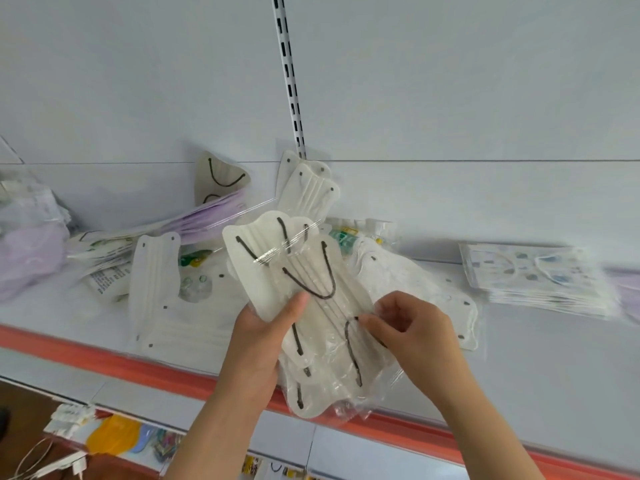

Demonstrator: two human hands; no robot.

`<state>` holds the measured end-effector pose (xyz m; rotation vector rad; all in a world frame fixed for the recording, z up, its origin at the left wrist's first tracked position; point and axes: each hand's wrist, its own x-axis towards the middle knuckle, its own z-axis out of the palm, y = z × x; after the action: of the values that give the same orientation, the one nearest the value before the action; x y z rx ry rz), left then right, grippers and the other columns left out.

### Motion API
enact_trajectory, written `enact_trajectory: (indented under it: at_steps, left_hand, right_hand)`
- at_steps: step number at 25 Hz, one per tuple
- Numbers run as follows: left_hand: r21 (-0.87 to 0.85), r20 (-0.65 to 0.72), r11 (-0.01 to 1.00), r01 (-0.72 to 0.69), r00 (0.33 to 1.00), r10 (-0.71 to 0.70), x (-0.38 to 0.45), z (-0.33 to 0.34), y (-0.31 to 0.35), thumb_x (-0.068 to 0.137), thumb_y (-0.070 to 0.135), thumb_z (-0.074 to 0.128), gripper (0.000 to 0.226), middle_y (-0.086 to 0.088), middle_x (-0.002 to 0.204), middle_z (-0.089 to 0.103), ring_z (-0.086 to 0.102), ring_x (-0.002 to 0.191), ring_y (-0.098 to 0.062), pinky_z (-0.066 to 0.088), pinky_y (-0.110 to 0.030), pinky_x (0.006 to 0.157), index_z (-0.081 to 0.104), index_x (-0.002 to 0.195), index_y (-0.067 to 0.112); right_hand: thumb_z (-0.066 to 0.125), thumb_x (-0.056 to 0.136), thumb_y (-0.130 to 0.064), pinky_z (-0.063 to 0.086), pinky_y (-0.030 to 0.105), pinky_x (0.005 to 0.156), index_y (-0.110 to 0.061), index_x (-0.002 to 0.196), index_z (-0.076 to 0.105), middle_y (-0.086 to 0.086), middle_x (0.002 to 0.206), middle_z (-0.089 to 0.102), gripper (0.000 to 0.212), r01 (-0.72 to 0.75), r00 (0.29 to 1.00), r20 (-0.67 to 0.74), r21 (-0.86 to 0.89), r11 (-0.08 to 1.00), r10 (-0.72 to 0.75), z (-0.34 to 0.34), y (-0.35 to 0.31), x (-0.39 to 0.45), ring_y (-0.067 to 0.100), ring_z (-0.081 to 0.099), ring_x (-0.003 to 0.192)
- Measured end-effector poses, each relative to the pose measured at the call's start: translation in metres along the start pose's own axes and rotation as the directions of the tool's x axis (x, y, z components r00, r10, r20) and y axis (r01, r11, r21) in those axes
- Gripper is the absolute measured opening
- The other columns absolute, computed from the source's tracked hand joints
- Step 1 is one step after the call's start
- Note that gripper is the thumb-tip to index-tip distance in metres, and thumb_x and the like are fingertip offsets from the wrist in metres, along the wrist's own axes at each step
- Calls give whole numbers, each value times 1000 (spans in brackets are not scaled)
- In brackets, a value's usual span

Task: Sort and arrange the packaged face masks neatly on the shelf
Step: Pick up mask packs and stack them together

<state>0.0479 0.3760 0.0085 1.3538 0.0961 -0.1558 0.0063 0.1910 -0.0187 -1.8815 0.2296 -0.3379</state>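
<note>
Cream-white packaged masks with dark ear loops, a fanned bundle (304, 306) in clear wrappers, held at centre frame above the shelf (519, 358) and its orange front lip (104, 348).

Long axis: runs from upper left to lower right of the frame, upper ends fanned apart near centre, lower ends hanging over the orange lip toward the bottom.

Left hand (266, 341): grips the bundle from its left side at mid-length, thumb laid across the front face, fingers curled behind and out of sight. Holding the whole bundle.

Right hand (412, 327): sits to the right of the bundle, fingers (372, 320) drawn together narrow, pinching at the wrapper edge or a dark loop of the front pack; which of the two cannot be told. The pack lies leftward from these fingertips, its length roughly crosswise to them.

Relation governing the next move, as judged: the packs are splayed at the top, so squaring calls for the right hand to push the loose pack leftward along the bundle's axis against the left palm. The right hand is nearer the stray pack; the left serves as the stop.

Other stock on the shelf:
- loose white masks (156, 292), lower left of the bundle, unsorted;
- lilac packs (31, 258), far left;
- printed packs (540, 278), stacked, right;
- white masks (308, 188) leaning at the back wall by the slotted upright (291, 81).
</note>
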Motion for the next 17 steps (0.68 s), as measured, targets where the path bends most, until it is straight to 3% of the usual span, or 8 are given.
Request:
enact_trajectory:
  at_steps: [3,5,8,9,11,13,14,17]
  left_hand:
    - [-29,-22,1000,-11,1000,11,2,-10,-2,87,24,70,27,-5,103,79,76,96,-20,58,-37,82,70,113,17]
    - [-57,-91,998,-38,995,33,6,-19,-1,90,24,68,23,-4,101,79,77,94,-20,60,-35,74,70,112,17]
    - [-27,-194,990,-135,973,128,11,-33,11,92,26,69,18,3,100,80,76,96,-16,59,-34,78,71,110,22]
    - [-14,-214,985,-174,962,167,12,-36,16,91,28,69,19,5,102,79,75,98,-14,57,-36,84,71,110,24]
    - [20,-236,968,-249,940,247,13,-40,24,91,31,70,20,9,106,78,73,102,-11,55,-38,91,70,111,27]
    - [29,-239,961,-276,931,275,13,-39,27,91,32,70,20,11,107,77,73,103,-9,54,-38,92,70,111,29]
    - [32,-235,963,-269,934,269,13,-38,26,91,32,70,22,11,107,77,73,103,-9,54,-39,94,70,113,27]
    - [48,-209,977,-208,954,213,6,-30,19,90,31,70,16,12,103,78,74,98,-9,55,-41,94,71,107,30]
  right_hand:
    - [73,87,-22,49,21,63,-26,76,71,-10,67,73,12,-78,996,-46,14,997,78,-15,6,-2,5,64,60]
    - [70,88,-20,47,22,63,-29,77,72,-12,69,73,14,-62,991,-129,-199,978,37,-38,11,0,5,63,63]
    - [65,92,-24,49,30,77,-37,86,71,-16,87,70,15,-19,999,8,-649,761,32,-62,21,4,11,63,89]
    - [65,92,-30,47,31,81,-38,92,71,-16,93,67,10,20,997,66,-726,687,41,-63,23,4,12,60,96]
    - [65,91,-40,47,32,84,-33,102,71,-15,99,64,14,79,997,56,-705,705,-55,-56,20,9,12,57,100]
    - [66,90,-41,48,35,87,-27,117,66,-9,109,63,30,114,984,-39,-616,779,-175,-47,11,26,16,58,106]
    - [68,88,-42,46,36,93,-25,131,57,-5,121,61,48,120,988,-3,-627,769,-157,-44,6,40,20,55,116]
    - [79,74,-53,36,40,109,-20,159,6,7,148,44,117,81,949,269,-714,695,165,-36,-9,77,30,38,138]
